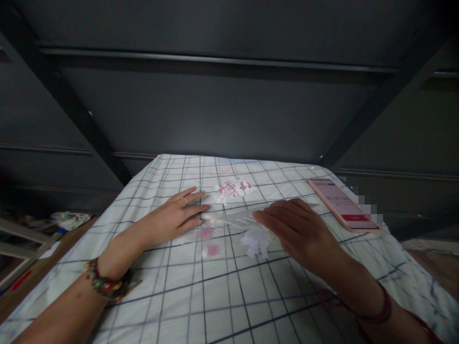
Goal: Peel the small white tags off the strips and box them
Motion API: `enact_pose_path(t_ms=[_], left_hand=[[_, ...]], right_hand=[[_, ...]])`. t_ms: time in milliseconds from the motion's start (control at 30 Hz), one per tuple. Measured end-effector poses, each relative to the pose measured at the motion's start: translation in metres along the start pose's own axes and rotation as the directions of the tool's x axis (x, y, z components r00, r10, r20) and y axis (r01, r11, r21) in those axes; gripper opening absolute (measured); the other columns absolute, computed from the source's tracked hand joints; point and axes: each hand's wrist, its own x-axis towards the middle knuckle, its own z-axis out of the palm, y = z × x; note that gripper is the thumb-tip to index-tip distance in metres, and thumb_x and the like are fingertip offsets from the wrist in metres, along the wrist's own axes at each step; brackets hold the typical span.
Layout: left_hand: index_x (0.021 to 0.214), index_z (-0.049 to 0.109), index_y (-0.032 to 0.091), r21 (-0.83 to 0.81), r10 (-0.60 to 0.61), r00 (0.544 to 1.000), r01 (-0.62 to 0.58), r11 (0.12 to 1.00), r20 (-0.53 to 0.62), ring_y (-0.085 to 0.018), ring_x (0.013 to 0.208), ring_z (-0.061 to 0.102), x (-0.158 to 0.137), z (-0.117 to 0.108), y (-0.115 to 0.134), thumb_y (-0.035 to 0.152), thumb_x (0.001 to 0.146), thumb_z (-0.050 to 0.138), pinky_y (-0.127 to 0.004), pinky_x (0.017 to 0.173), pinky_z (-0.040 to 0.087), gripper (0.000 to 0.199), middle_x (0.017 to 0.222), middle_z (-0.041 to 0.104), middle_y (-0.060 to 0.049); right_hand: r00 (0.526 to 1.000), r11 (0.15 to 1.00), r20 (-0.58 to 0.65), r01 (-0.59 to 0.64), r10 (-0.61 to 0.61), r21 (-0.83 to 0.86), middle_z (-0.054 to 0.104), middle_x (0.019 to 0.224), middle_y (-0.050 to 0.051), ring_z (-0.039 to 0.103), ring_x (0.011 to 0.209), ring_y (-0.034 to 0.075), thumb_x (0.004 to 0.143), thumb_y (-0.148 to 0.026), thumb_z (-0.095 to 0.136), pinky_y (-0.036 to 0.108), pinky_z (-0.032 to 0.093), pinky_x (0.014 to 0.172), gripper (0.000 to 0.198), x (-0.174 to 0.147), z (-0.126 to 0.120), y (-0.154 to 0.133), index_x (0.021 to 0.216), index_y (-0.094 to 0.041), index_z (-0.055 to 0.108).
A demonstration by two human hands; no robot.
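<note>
My left hand [177, 216] lies flat on the left of the cloth, its fingers spread. Its fingertips are close to the left end of a pale, flat strip with slits [233, 219], whose kind I cannot make out. My right hand [303, 231] is curved over the strip's right part, fingers together, and hides much of it. Just below the strip is a small pile of white paper scraps [256, 241]. Beyond it lies a second pile of pink and white paper scraps [234, 189]. Two small pinkish pieces [211, 250] rest between the hands.
A pink-edged phone [340, 205] with a lit screen lies at the right edge of the table. White checked cloth [179, 306] covers the table. A dark panelled wall [215, 110] rises behind it. Lower at the left are a pale frame [21, 236] and a crumpled bag [70, 220].
</note>
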Motion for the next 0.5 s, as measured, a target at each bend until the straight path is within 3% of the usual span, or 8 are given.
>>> enact_pose_path(t_ms=[300, 500], left_hand=[[0.132, 0.056, 0.023, 0.025, -0.008, 1.000, 0.007, 1.000, 0.008, -0.029, 0.142, 0.028, 0.0004, -0.0003, 0.0005, 0.044, 0.100, 0.038, -0.049, 0.113, 0.031, 0.043, 0.150, 0.043, -0.009], [0.131, 0.058, 0.026, 0.007, 0.046, 0.999, -0.046, 0.999, -0.027, -0.027, 0.141, 0.031, 0.0017, -0.0019, 0.0032, 0.036, 0.100, 0.038, -0.049, 0.112, 0.032, 0.038, 0.147, 0.046, -0.008]], right_hand=[[0.999, 0.999, -0.010, 0.038, -0.037, 0.013, 0.071, 0.081, 0.004, 0.061, 0.076, 0.015, 0.089, -0.004, 0.047, 0.030, 0.047, 0.068, 0.020, 0.0041, 0.0032, -0.0064, 0.099, -0.013, 0.061], [0.999, 0.999, 0.008, 0.037, -0.037, 0.031, 0.070, 0.081, 0.005, 0.061, 0.077, 0.015, 0.085, 0.000, 0.050, 0.030, 0.047, 0.067, 0.023, 0.0041, 0.0017, -0.0070, 0.099, -0.012, 0.064]])
